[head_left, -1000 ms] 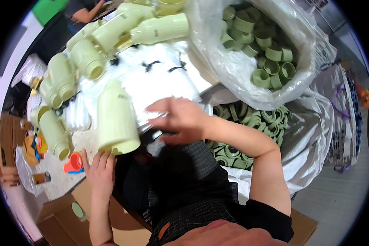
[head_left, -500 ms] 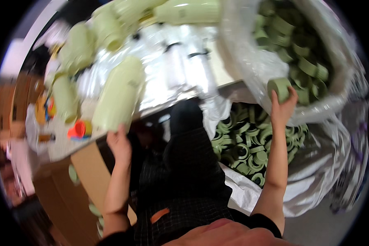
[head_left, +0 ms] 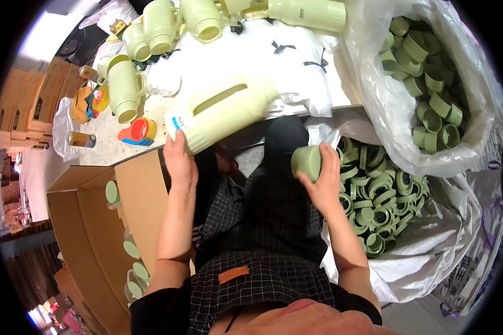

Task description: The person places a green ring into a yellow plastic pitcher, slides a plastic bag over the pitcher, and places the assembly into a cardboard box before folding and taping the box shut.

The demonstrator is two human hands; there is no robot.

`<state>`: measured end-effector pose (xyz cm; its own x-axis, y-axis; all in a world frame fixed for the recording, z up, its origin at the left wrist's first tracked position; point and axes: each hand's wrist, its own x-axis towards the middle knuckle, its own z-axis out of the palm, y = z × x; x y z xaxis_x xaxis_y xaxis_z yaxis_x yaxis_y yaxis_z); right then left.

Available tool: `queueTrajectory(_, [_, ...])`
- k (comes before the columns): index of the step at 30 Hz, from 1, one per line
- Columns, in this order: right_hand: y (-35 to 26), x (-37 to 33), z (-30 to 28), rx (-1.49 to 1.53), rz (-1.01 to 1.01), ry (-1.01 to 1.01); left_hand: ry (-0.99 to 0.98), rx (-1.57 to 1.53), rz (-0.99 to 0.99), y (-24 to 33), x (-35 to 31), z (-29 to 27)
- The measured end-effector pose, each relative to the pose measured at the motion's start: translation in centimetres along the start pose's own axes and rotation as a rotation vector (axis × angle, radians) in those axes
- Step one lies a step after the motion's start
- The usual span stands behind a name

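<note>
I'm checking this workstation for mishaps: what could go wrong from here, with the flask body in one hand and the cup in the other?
The left hand grips only the base end of the pale green flask body, which juts out over the table edge; it might slip or tip. The right hand holds a green cup above the open bag of green rings; dropped, it could get lost among them.

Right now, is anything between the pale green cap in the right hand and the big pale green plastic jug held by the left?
Nothing visible: only open space over the dark checked apron separates the cap from the jug.
</note>
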<state>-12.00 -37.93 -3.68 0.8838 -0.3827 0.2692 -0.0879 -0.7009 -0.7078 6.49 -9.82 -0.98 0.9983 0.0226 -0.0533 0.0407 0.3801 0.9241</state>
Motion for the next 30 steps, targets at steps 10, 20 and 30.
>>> queueTrajectory(10, [-5.1,4.1,4.2,0.971,0.334,0.072,-0.153,0.122,0.214,5.0,-6.3,-3.3])
queueTrajectory(20, [-6.9,-9.3,4.5,1.555,0.749,-0.129,-0.490,0.281,0.374,7.3,-1.7,4.2])
queueTrajectory(30, [10.1,-4.4,2.1,0.988,0.958,0.056,-1.195,0.982,0.281,5.2,-1.5,11.2])
